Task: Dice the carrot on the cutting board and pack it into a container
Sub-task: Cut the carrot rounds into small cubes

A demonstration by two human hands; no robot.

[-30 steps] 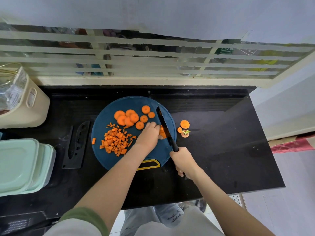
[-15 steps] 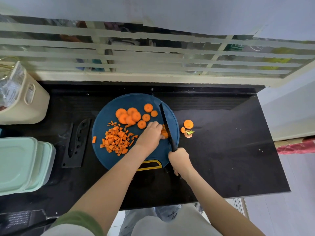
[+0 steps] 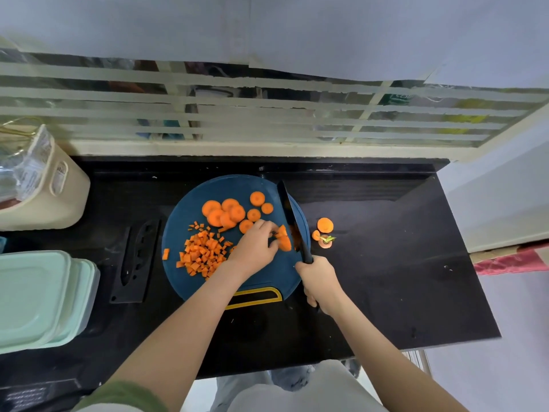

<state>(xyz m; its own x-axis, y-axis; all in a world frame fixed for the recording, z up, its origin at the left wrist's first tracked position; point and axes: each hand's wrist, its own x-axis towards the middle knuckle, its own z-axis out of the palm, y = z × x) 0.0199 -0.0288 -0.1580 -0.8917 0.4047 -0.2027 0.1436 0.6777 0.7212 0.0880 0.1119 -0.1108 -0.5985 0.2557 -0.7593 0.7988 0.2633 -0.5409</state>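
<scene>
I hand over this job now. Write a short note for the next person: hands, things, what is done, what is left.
Left hand holds carrot pieces down on the blue cutting board.
Right hand grips the black knife, blade beside them.
Done: diced pile on the board's left.
Left: dice the round slices at the far side, then pack all into one of the mint containers stacked at left.

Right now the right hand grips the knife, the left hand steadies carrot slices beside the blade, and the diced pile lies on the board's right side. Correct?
No. The head view shows the diced pile on the left part of the cutting board. The rest stands: the right hand grips the knife, and the left hand steadies carrot slices beside the blade.
</scene>
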